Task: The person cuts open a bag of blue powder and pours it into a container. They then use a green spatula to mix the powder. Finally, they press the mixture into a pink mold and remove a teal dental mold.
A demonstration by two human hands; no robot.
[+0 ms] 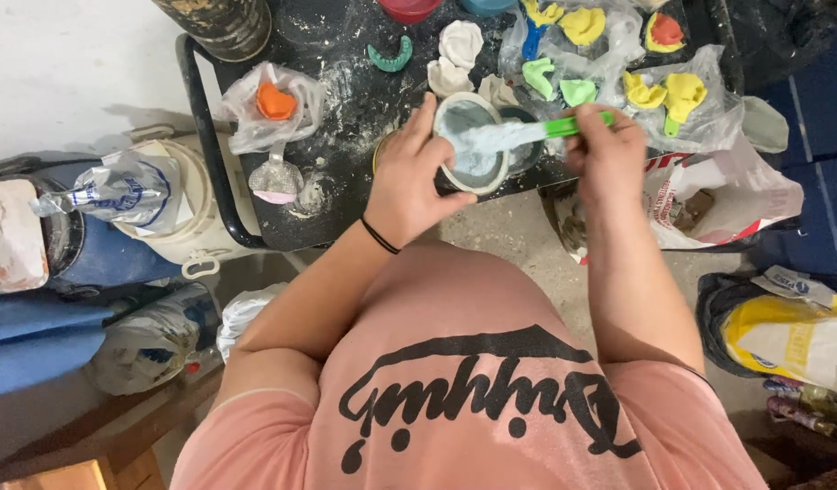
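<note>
My left hand (409, 177) is wrapped around a round flexible mixing bowl (474, 145) with pale grey paste inside, tilted toward me over the front edge of a dusty black table (346, 100). My right hand (604, 154) grips the green handle of a spatula (527, 134); its blade, coated in the pale paste, lies across the bowl's mouth. A thin black band circles my left wrist.
Green, yellow and orange dental impressions (577, 91) in clear bags, white plaster casts (459, 45) and a bagged orange piece (275, 100) crowd the table. A white bucket (178, 213) and blue containers stand left. Sacks (709, 195) and a yellow bag (790, 336) lie on the right floor.
</note>
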